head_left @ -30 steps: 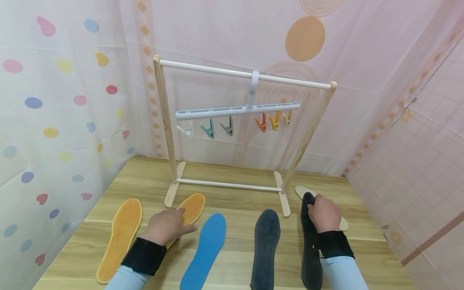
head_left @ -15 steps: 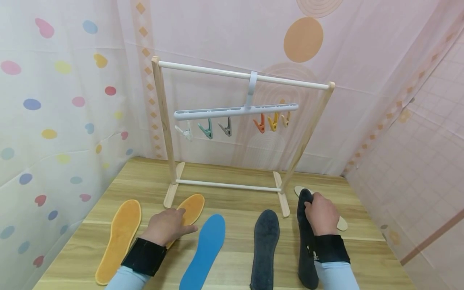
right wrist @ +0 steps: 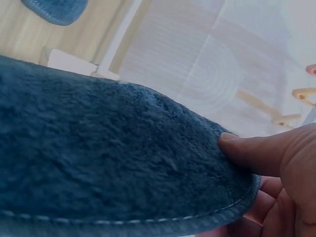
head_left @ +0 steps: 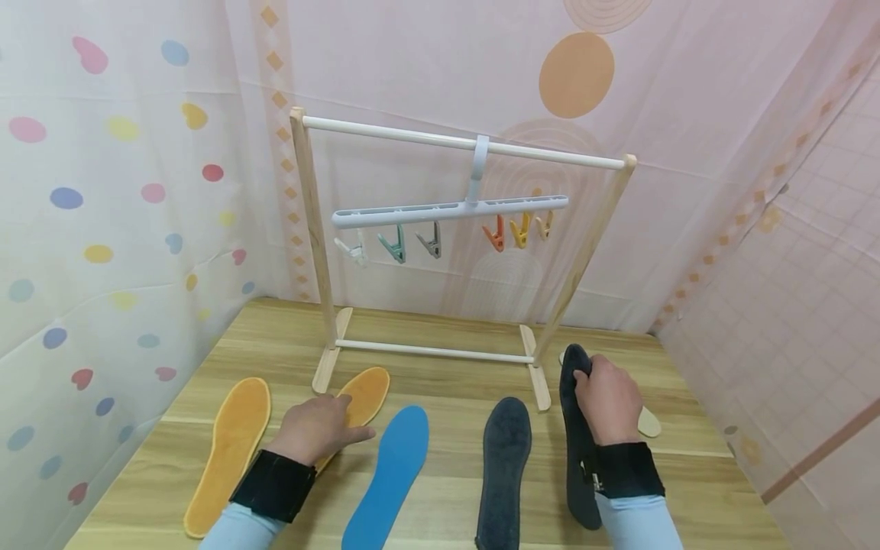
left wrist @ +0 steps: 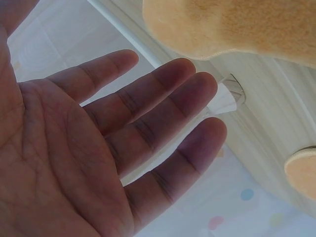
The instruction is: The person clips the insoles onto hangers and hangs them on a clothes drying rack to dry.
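Observation:
My right hand [head_left: 609,401] pinches a dark grey insole [head_left: 580,458] near its far end, thumb on the fuzzy face and fingers behind, as the right wrist view shows. The insole tilts up from the table, partly hiding a cream insole [head_left: 648,422]. My left hand [head_left: 312,431], fingers extended and palm facing down, hovers over an orange insole [head_left: 367,393] and holds nothing. In the left wrist view, the fingers [left wrist: 173,103] stand apart from the insole's fuzzy surface [left wrist: 237,29]. A second orange insole [head_left: 230,451], a blue one [head_left: 392,473] and another dark grey one [head_left: 507,458] lie nearby.
Behind the insoles stands a wooden rack [head_left: 312,229] with a white top bar [head_left: 399,134]. A pale blue hanger [head_left: 412,214] hooks over that bar, with several coloured clips [head_left: 520,231] dangling below it. Patterned curtains [head_left: 151,191] surround the wooden table [head_left: 440,382].
The right hand has raised the dark grey insole and shifted slightly left, covering more of the cream insole. My left hand stays in place.

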Action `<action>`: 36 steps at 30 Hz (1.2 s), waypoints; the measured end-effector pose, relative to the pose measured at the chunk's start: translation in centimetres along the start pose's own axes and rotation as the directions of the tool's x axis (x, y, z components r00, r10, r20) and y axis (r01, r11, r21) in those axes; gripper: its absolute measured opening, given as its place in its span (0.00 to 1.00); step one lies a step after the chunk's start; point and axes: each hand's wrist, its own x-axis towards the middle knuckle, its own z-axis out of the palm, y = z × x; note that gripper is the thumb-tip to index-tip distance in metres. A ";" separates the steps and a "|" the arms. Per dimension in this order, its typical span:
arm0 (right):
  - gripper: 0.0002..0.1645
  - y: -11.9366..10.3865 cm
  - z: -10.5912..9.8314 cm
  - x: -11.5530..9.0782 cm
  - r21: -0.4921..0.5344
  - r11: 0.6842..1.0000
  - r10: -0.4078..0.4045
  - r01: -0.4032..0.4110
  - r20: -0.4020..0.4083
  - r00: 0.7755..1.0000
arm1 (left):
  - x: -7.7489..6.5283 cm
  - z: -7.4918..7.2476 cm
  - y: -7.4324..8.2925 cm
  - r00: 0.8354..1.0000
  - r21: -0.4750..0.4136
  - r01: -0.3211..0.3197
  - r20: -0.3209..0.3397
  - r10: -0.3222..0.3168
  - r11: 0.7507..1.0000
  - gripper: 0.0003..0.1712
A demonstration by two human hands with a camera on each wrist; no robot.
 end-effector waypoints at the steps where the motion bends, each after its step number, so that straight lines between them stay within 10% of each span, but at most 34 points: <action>1: 0.13 -0.1 -0.1 0.0 0.003 1.000 -0.004 0.004 -0.007 1.000 | 0.0 0.0 0.0 1.000 0.001 0.000 -0.001 0.000 1.000 0.46; 36: 0.13 -3.2 0.1 -0.1 0.083 0.991 -0.088 0.101 -0.154 0.984 | 0.2 -0.3 -0.1 1.000 -0.028 0.002 -0.010 -0.002 1.000 0.45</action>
